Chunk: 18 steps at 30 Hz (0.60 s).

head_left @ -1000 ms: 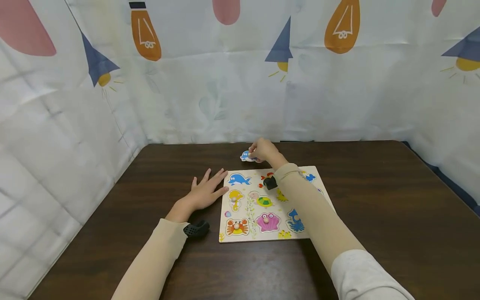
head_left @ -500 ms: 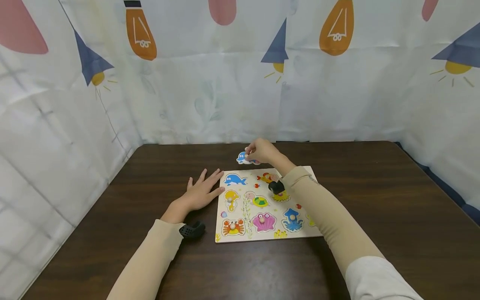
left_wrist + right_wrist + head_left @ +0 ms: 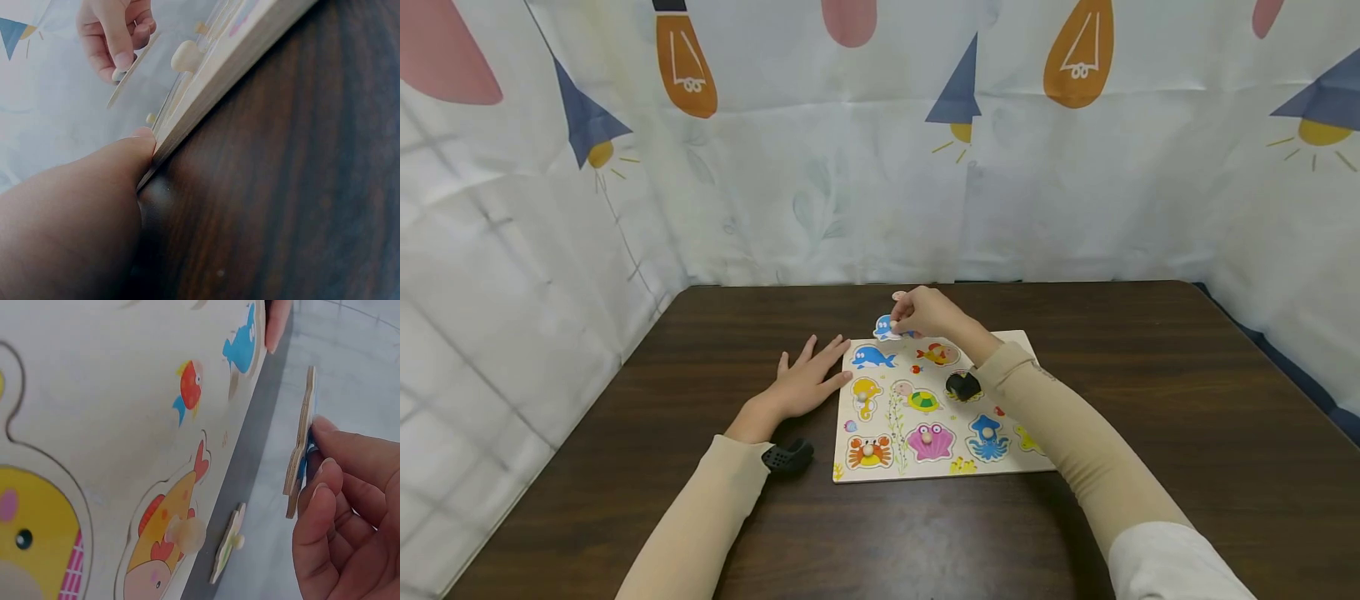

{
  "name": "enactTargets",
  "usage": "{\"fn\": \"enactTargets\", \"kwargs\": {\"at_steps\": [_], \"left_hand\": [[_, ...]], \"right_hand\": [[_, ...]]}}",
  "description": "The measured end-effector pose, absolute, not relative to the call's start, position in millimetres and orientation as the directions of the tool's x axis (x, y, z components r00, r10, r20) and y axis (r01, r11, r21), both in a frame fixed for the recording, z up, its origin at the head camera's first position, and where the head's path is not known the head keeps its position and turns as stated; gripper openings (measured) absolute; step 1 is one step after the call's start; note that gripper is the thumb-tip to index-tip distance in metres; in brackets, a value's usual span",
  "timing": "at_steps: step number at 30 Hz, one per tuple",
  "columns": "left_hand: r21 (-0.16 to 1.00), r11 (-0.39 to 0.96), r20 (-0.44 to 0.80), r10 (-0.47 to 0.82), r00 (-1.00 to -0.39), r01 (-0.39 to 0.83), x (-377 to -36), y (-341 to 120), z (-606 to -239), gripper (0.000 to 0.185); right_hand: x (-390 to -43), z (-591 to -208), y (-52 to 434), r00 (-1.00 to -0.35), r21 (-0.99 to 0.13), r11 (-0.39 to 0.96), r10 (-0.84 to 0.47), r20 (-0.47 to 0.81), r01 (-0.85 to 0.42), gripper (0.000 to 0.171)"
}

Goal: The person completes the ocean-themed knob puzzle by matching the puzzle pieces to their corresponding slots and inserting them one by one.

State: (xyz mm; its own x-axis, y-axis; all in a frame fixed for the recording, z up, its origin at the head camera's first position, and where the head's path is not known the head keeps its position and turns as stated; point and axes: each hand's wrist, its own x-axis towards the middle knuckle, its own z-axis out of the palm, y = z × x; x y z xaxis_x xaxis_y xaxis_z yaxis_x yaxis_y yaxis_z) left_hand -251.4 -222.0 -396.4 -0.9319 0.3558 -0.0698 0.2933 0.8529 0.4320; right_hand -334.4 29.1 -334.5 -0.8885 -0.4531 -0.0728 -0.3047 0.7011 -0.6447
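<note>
A wooden sea-animal puzzle board (image 3: 1000, 340) lies on the dark table. In the head view my right hand (image 3: 901, 321) pinches a blue animal piece (image 3: 885, 329) just above the board's far edge, beyond the blue dolphin (image 3: 872, 358). The right wrist view shows that piece (image 3: 301, 437) edge-on, held in my fingertips (image 3: 325, 481) and tilted, clear of the board (image 3: 94, 425). My left hand (image 3: 820, 367) lies flat on the table, fingers straight, with fingertips against the board's left edge (image 3: 206, 103).
A small loose piece (image 3: 899, 295) lies on the table behind the board, also visible as the piece (image 3: 226, 545) in the right wrist view. An orange fish with a knob (image 3: 165, 540) sits in the board. A patterned curtain (image 3: 865, 167) closes off the table's back and sides.
My right hand has lifted the blue piece off the table behind the board and brought it nearer, to the board's far edge. The left hand has stayed put.
</note>
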Motion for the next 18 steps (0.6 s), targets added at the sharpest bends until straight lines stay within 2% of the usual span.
{"fn": "enactTargets", "kwargs": {"at_steps": [8,18], "left_hand": [[0.431,0.847,-0.051,0.368,-0.928,0.312,-253,-227,-400,0.07],[0.438,0.845,-0.053,0.365,-0.929,0.307,-253,-223,-401,0.07]], "right_hand": [[-329,-338,23,-0.874,-0.655,0.684,-0.48,-0.074,-0.32,0.011],[-324,-345,17,-0.842,-0.687,0.662,-0.522,-0.136,-0.299,0.013]]}}
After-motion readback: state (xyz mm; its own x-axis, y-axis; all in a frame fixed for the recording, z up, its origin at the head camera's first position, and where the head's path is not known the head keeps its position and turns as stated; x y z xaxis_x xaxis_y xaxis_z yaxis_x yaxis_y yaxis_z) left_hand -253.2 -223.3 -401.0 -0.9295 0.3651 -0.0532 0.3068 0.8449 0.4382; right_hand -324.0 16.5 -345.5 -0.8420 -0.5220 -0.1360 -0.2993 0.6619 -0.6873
